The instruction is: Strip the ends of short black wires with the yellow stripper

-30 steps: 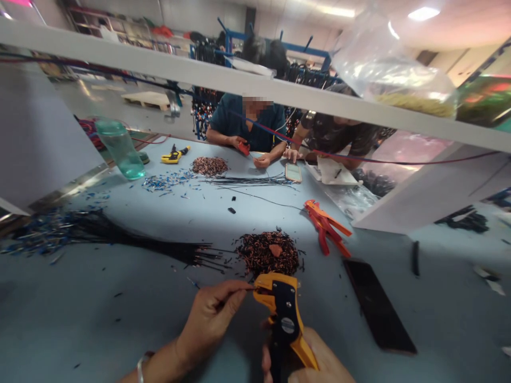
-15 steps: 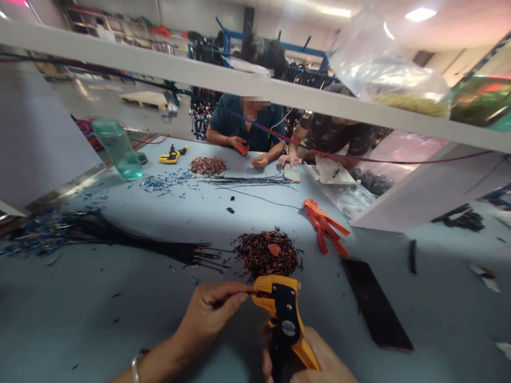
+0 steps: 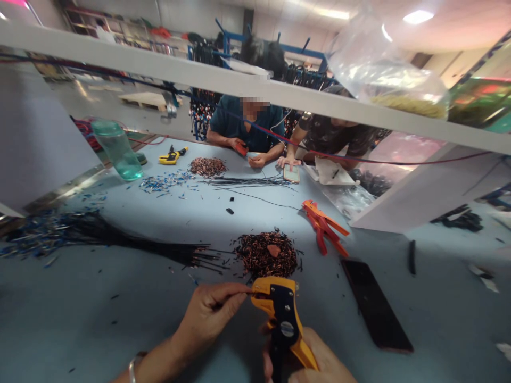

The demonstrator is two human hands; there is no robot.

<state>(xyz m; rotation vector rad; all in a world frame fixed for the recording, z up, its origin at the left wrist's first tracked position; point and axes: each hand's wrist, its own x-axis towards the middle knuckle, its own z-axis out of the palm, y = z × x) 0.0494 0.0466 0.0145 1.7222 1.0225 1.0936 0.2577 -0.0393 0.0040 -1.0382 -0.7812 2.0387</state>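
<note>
My right hand at the bottom edge grips the handles of a yellow and black wire stripper, its jaws pointing up and left. My left hand pinches a thin black wire, mostly hidden by the fingers, and holds its end at the stripper's jaws. Just beyond the tool lies a heap of copper and black wire scraps. A bundle of long black wires stretches across the table to the left.
An orange stripper and a dark phone lie to the right. Two people sit at the far end beside another scrap pile, a yellow tool and a green bottle. A white shelf beam crosses overhead.
Hands and stripper stay nearly still, shifting only slightly lower in view. The people at the far end move their hands a little.
</note>
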